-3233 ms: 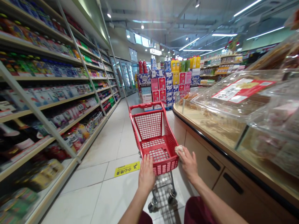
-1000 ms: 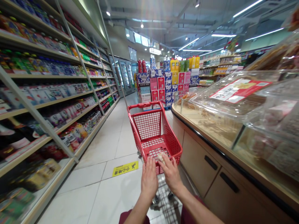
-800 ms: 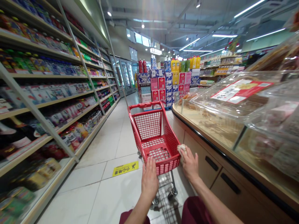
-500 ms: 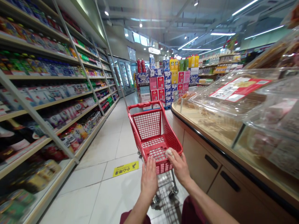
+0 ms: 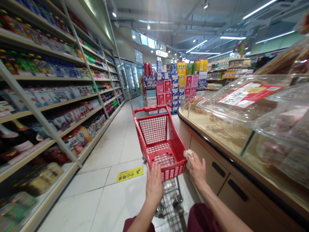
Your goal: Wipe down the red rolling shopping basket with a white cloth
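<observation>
A red plastic shopping cart (image 5: 154, 129) stands before me, its mesh basket holding nothing that I can see. My left hand (image 5: 154, 182) lies on the basket's near rim, fingers straight and together, pointing forward. At the basket's right near corner, my right hand (image 5: 196, 169) presses a crumpled white cloth (image 5: 188, 153) against the outside of the rim. Its thumb side and fingertips show, while part of the cloth is hidden beneath them. The cart's wheels (image 5: 178, 201) rest on the tiled floor below.
Tall shelves of bottles and packs (image 5: 60, 80) line the left side. On the right runs a display counter (image 5: 207, 145) with clear plastic food boxes (image 5: 238, 96). Stacked cartons (image 5: 166, 91) stand ahead. A yellow floor sticker (image 5: 129, 174) lies left of the cart.
My right hand, with the white cloth, has moved right from the cart's near rim to its outer right corner. My left hand stays in place on the rim.
</observation>
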Demonstrator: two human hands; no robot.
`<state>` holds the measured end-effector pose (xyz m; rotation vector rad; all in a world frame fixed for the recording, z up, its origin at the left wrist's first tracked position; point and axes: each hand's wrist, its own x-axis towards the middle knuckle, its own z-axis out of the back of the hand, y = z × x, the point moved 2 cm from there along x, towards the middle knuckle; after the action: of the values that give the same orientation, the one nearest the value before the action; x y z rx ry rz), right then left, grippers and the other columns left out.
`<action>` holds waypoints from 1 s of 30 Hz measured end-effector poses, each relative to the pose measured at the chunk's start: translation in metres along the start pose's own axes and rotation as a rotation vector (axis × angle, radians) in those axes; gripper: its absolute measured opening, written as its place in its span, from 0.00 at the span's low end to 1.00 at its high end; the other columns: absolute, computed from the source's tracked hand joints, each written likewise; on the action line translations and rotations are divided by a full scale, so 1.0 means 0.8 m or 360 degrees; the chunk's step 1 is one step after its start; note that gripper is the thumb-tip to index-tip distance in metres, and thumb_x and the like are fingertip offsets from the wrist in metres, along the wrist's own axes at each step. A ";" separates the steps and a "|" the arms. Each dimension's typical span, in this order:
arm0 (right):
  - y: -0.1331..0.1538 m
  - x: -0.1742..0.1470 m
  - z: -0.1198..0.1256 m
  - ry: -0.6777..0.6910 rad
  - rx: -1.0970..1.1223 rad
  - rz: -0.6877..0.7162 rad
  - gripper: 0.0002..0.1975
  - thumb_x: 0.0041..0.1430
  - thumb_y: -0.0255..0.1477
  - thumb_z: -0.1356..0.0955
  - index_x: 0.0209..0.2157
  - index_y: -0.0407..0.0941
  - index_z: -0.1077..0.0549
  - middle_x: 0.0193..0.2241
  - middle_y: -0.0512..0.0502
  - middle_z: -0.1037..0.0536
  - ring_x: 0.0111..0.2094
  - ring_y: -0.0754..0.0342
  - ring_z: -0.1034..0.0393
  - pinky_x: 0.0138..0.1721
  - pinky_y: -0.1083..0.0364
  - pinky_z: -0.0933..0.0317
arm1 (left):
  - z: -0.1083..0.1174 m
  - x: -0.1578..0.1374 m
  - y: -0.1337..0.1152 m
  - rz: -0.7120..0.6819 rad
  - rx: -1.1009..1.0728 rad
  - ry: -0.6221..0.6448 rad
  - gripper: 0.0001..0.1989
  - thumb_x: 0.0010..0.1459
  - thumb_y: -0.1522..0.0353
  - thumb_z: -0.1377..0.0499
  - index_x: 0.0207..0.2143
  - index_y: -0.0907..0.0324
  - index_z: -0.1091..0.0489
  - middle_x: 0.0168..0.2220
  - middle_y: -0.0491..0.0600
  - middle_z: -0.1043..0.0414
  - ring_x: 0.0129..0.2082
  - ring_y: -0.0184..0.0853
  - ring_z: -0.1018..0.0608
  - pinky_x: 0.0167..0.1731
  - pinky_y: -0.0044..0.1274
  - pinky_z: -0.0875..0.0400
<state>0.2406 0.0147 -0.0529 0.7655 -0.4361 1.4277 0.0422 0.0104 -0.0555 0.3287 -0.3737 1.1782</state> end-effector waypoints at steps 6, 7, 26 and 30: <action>0.048 -0.014 -0.002 0.0074 0.0222 0.0433 0.25 0.53 0.16 0.44 0.50 0.49 0.37 0.54 0.45 0.38 0.56 0.54 0.48 0.54 0.46 0.56 | -0.002 0.001 -0.001 -0.0026 0.0024 -0.0031 0.30 0.48 0.78 0.55 0.56 0.65 0.51 0.59 0.52 0.51 0.60 0.37 0.52 0.55 0.36 0.51; 0.048 -0.013 -0.002 0.0073 0.0233 0.0455 0.25 0.53 0.16 0.44 0.50 0.50 0.36 0.53 0.45 0.38 0.56 0.55 0.48 0.54 0.46 0.57 | -0.002 0.000 0.000 -0.0040 0.0023 -0.0030 0.30 0.48 0.78 0.55 0.56 0.65 0.51 0.59 0.52 0.51 0.60 0.37 0.52 0.55 0.36 0.51; 0.063 0.016 -0.008 0.0190 0.0094 0.0531 0.20 0.51 0.21 0.39 0.46 0.47 0.34 0.51 0.43 0.34 0.52 0.50 0.41 0.55 0.45 0.64 | -0.007 0.000 0.002 -0.0057 0.0065 -0.0021 0.30 0.47 0.79 0.55 0.56 0.64 0.48 0.59 0.52 0.50 0.59 0.38 0.50 0.55 0.36 0.49; 0.016 0.018 -0.008 0.0125 0.0078 0.0631 0.23 0.53 0.17 0.42 0.48 0.52 0.35 0.49 0.50 0.31 0.51 0.54 0.40 0.56 0.47 0.65 | -0.002 0.002 0.010 -0.0167 0.0041 -0.0025 0.30 0.48 0.77 0.54 0.56 0.62 0.49 0.58 0.50 0.49 0.59 0.36 0.48 0.55 0.36 0.49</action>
<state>0.2285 0.0294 -0.0446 0.6824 -0.5127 1.8377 0.0355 0.0152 -0.0560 0.3755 -0.3511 1.0790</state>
